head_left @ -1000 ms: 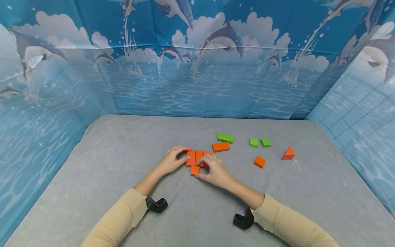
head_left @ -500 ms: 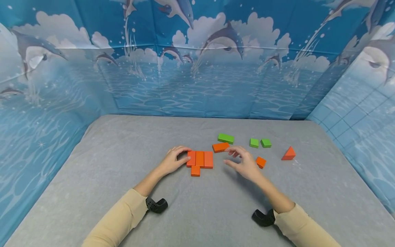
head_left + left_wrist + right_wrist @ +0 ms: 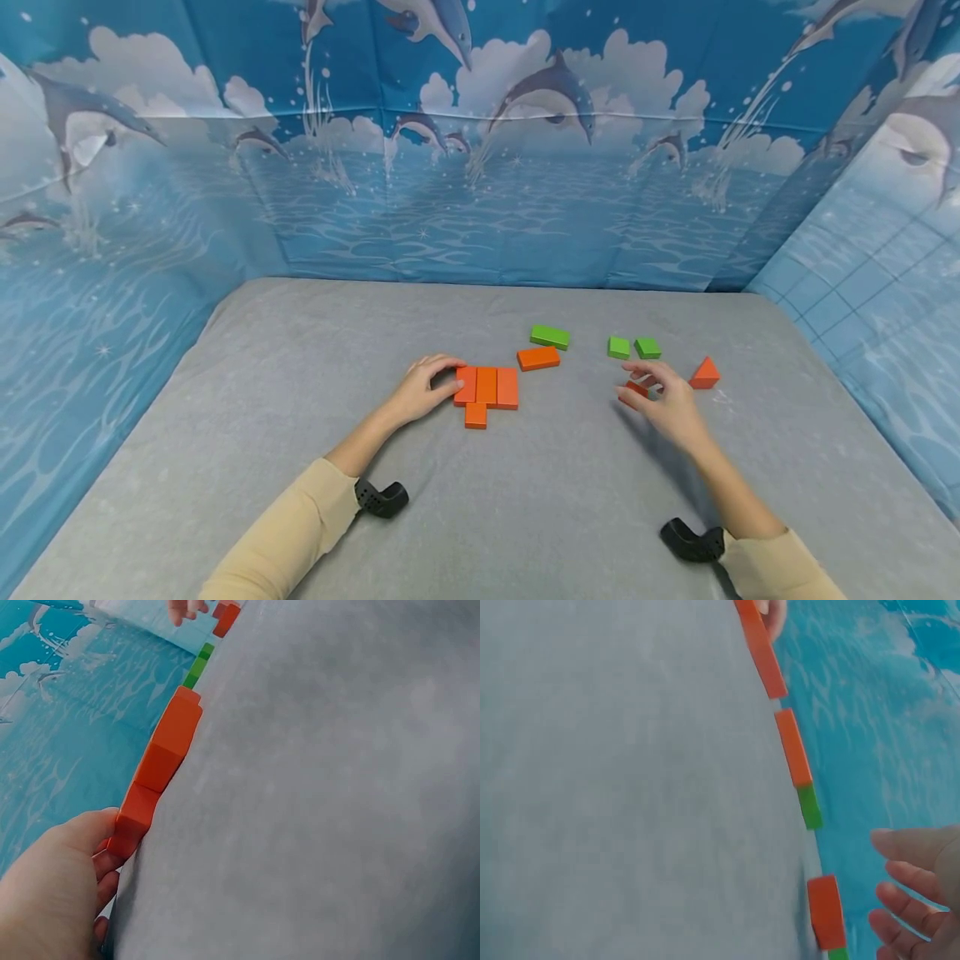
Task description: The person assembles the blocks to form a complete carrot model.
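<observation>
Left hand [image 3: 417, 392], centre of the head view, pinches the outer end of the left red block [image 3: 465, 383] between thumb and curled fingers; the middle orange block [image 3: 486, 385] and right red block [image 3: 507, 388] continue that row; a short orange block [image 3: 476, 416] abuts its lower edge, across the first seam. Right hand [image 3: 670, 408], right of centre, has fingers spread and slightly bent over the small orange block [image 3: 826, 913]; the right wrist view shows a gap between fingers and block.

Risks, as judged: fingers closing off-centre could skid or spin the small block; too wide a reach could brush the green cubes [image 3: 633, 347] just above it or the red triangular block [image 3: 705, 373] to its right; a twitch or uneven pull of the left hand could part the row's seams, and the short block, unbraced on its lower side, would likely slip out of line.

Materials: blocks smooth, probably painted wood, flat-faced and crisp-edged; orange bar [image 3: 538, 358] and green bar [image 3: 550, 337] oblong, lying near each other above and right of the row; bench [image 3: 480, 517] under mottled grey cloth, soft-looking, perhaps grippy; backdrop [image 3: 450, 217] a creased dolphin-print sheet; tan sleeves [image 3: 281, 533] loosely gathered.
</observation>
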`<state>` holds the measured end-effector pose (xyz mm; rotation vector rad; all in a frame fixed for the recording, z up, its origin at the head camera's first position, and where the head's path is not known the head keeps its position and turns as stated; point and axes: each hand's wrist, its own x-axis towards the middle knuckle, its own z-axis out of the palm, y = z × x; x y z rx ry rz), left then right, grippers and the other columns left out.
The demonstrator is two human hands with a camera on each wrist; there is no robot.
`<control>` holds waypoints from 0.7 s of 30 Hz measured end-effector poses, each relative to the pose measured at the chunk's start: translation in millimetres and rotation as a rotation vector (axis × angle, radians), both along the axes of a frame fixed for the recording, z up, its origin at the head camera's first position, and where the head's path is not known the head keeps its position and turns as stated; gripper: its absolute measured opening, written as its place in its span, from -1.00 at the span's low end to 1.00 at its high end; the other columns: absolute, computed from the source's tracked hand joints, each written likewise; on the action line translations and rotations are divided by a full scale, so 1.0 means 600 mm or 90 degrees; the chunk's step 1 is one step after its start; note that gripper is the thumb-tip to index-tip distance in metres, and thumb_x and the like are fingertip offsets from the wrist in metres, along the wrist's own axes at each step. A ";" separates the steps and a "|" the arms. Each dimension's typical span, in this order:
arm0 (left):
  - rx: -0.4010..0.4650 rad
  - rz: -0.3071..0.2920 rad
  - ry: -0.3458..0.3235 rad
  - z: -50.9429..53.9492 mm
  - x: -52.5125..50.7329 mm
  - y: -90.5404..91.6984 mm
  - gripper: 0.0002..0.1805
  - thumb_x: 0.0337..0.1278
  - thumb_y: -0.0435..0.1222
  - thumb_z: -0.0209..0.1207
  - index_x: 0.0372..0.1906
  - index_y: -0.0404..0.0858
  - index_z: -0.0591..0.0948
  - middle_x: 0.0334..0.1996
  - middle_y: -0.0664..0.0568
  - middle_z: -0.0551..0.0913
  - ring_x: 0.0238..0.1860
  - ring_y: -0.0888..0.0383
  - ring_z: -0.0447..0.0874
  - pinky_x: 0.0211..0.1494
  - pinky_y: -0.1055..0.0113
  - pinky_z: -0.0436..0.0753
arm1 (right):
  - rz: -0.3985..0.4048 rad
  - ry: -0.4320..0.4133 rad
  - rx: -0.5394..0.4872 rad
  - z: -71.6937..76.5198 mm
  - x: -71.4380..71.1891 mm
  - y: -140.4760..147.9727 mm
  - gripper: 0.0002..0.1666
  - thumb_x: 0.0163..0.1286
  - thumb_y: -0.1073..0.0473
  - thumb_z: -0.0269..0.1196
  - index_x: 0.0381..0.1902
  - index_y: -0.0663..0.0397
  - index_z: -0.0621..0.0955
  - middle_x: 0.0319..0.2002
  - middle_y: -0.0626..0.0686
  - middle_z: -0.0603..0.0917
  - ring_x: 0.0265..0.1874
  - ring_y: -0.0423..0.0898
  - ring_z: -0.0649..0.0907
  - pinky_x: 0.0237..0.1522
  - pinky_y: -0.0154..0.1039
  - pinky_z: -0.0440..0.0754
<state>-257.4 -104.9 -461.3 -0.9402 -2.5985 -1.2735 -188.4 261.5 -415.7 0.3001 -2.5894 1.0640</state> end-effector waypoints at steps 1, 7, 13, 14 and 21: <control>-0.001 0.000 0.001 0.001 0.000 0.000 -0.65 0.14 -0.22 0.18 0.03 -0.24 0.56 -0.01 -0.04 0.56 0.10 0.02 0.43 0.21 -0.04 0.22 | -0.005 -0.004 0.001 -0.001 0.001 0.005 -0.56 0.08 0.31 0.35 -0.04 0.27 0.56 -0.23 0.21 0.56 -0.28 0.06 0.51 -0.30 -0.23 0.43; -0.003 0.000 0.001 0.002 0.002 0.000 -0.64 0.14 -0.22 0.17 0.04 -0.23 0.55 -0.01 -0.04 0.56 0.10 0.02 0.43 0.21 -0.03 0.23 | -0.020 -0.007 0.019 -0.014 0.009 0.027 -0.59 0.08 0.31 0.35 -0.07 0.29 0.57 -0.23 0.22 0.56 -0.30 0.06 0.50 -0.35 -0.31 0.41; -0.002 0.002 0.005 0.000 0.001 -0.001 -0.64 0.14 -0.22 0.18 0.04 -0.24 0.56 -0.01 -0.04 0.56 0.09 0.02 0.44 0.21 -0.03 0.22 | -0.021 0.006 0.022 -0.025 0.011 0.036 -0.60 0.04 0.33 0.38 -0.12 0.32 0.59 -0.23 0.22 0.58 -0.34 0.07 0.53 -0.31 -0.39 0.43; -0.004 0.003 0.005 0.000 0.000 -0.001 -0.64 0.14 -0.22 0.18 0.04 -0.24 0.55 -0.01 -0.04 0.56 0.10 0.03 0.44 0.21 -0.03 0.22 | -0.023 0.008 0.024 -0.027 0.011 0.036 -0.60 0.03 0.33 0.38 -0.13 0.32 0.59 -0.24 0.22 0.58 -0.34 0.07 0.54 -0.32 -0.39 0.44; 0.000 0.003 -0.006 0.003 0.001 0.000 -0.64 0.14 -0.22 0.18 0.03 -0.25 0.56 -0.01 -0.05 0.56 0.10 0.02 0.43 0.22 -0.02 0.22 | -0.033 0.004 0.043 -0.032 0.008 0.039 -0.61 0.02 0.30 0.39 -0.15 0.30 0.61 -0.24 0.22 0.59 -0.33 0.09 0.57 -0.31 -0.34 0.47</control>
